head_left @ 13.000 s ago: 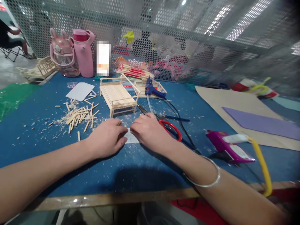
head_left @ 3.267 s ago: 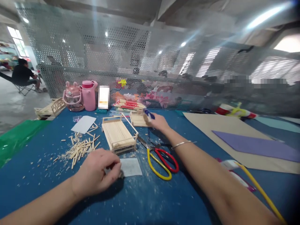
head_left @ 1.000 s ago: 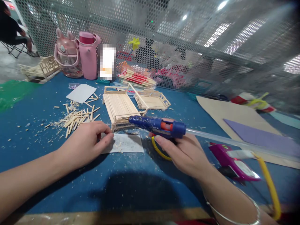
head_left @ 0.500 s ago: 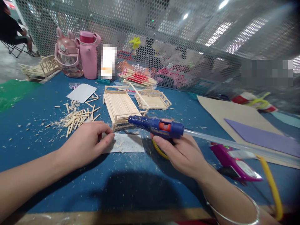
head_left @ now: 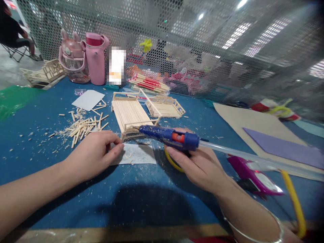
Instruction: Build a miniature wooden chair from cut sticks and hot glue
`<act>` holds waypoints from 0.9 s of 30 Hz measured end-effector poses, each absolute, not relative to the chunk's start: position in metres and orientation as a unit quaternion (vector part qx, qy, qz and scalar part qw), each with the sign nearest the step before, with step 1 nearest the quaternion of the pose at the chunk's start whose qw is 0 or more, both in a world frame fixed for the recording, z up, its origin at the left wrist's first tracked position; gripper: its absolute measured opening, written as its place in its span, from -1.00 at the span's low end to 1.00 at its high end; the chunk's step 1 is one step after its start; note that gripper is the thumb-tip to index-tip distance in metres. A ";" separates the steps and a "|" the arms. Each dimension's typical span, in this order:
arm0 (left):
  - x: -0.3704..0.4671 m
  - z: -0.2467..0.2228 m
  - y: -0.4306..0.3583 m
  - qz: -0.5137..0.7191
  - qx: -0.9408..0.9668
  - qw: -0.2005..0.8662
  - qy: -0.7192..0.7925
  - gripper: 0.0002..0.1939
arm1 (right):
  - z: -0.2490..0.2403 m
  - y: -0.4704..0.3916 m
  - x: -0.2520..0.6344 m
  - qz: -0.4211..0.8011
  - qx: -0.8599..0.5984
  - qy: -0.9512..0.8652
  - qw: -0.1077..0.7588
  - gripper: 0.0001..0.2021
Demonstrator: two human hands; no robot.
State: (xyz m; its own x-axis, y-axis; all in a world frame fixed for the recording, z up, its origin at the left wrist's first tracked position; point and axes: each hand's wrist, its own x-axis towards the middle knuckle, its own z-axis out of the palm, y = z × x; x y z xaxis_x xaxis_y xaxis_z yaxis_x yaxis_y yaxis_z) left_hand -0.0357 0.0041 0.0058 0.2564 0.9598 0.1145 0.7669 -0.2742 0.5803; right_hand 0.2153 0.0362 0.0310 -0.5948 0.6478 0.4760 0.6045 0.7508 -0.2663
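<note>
My right hand is wrapped round a blue hot glue gun, with a long clear glue stick running out of its back to the right. The gun's nozzle points left, at the near rail of a miniature bed-like frame built from thin wooden sticks. My left hand is closed, thumb and forefinger pinched at the frame's near left leg; the grip itself is partly hidden. Below the frame lies a white paper strip with small wood bits on it.
A pile of cut sticks lies left. Behind stand a pink bottle, a second stick model and bundled sticks. On the right are a magenta device, a yellow handle and a purple sheet. A mesh screen rises behind.
The glue gun and my right hand have shifted very slightly to the right. My left hand and the stick frame stay in place.
</note>
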 end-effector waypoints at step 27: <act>-0.030 0.005 0.003 0.260 0.787 0.274 0.487 -0.71 | 0.020 0.227 0.253 -0.214 -0.549 -0.806 0.058 -0.68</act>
State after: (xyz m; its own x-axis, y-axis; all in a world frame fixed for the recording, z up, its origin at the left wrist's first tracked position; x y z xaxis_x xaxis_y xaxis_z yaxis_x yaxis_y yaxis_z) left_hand -0.0296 0.0029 0.0053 0.3901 0.9095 0.1433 0.6245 -0.3757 0.6848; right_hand 0.2528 0.2275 0.0200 -0.3904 0.8603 0.3278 0.9097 0.3057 0.2810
